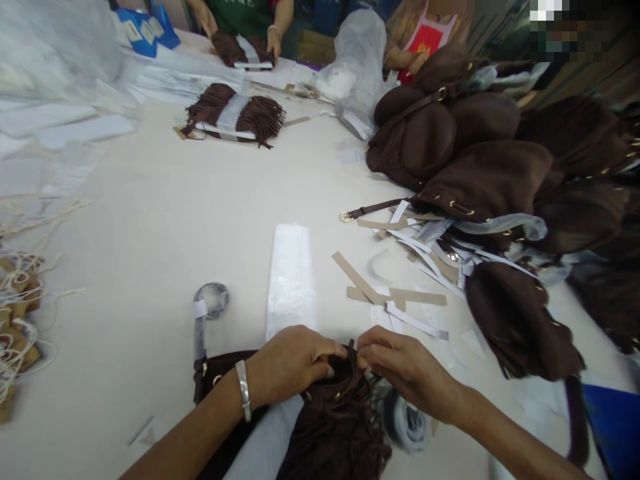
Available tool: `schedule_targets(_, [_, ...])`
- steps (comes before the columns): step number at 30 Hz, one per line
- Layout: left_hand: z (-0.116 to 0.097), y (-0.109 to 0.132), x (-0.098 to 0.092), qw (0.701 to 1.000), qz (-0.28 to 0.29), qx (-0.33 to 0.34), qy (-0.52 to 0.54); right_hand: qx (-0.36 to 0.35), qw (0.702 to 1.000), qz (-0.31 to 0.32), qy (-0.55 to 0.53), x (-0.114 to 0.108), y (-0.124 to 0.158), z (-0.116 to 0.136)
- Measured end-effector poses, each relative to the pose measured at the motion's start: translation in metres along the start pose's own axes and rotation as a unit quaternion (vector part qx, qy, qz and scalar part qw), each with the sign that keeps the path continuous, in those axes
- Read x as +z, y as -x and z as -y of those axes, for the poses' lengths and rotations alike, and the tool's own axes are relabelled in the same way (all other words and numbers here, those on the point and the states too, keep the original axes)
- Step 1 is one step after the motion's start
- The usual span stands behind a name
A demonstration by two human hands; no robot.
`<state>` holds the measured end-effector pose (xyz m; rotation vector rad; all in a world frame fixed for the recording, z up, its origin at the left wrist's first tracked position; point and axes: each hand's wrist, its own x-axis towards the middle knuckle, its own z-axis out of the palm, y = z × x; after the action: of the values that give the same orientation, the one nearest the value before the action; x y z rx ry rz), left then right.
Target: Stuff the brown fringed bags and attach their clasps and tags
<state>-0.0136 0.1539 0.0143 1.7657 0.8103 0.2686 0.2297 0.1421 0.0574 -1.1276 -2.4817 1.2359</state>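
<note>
A dark brown fringed bag (325, 440) lies at the table's near edge, with a pale strip (267, 437) across it. My left hand (295, 360), with a silver bangle at the wrist, is closed on the bag's top edge near the gold eyelets. Opposite it, my right hand (400, 367) pinches thin brown cords at the bag's opening. A wrapped strap (200, 333) with a coiled end extends from the bag's left side. Beside the fringe, below my right hand, sits a roll of clear wrapping (411, 421). A folded white sheet (291, 280) lies just beyond my hands.
Brown bags (490, 160) are heaped at the right, with paper strips (395, 297) scattered before them. Tags with strings (17, 320) lie at the left edge. A banded fringed bag (233, 117) is farther back, where a person holds another (243, 50).
</note>
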Motion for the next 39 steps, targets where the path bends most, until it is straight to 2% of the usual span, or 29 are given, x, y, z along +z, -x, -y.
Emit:
schedule_targets(6, [0.002,-0.012,0.017,1.000,-0.016,-0.022,-0.011,-0.010,0.998,-0.044,-0.035,0.007,-0.002,-0.010])
schedule_targets(9, [0.000,-0.018,0.028,0.997,-0.031,-0.035,-0.065,-0.005,0.999,-0.025,-0.043,0.011,-0.001,-0.014])
schedule_targets(12, [-0.002,-0.023,0.037,0.993,-0.037,-0.022,-0.111,0.005,0.999,-0.014,-0.045,0.014,0.003,-0.016])
schedule_targets(16, [0.000,-0.027,0.045,0.992,-0.034,0.016,-0.119,0.023,0.998,-0.012,-0.050,0.015,0.005,-0.015])
schedule_targets(19, [0.003,-0.028,0.048,0.992,-0.029,0.034,-0.120,0.027,0.998,0.000,-0.052,0.012,0.006,-0.014])
schedule_targets(24, [0.006,-0.028,0.050,0.994,-0.018,0.011,-0.107,0.006,0.998,0.051,-0.039,0.004,0.011,-0.016])
schedule_targets(28, [0.006,-0.029,0.050,0.997,0.000,0.024,-0.073,0.015,0.997,0.074,-0.016,0.005,0.018,-0.018])
schedule_targets(39, [0.004,-0.031,0.048,0.997,0.046,0.004,-0.056,-0.011,1.000,0.020,-0.004,0.018,0.023,-0.018])
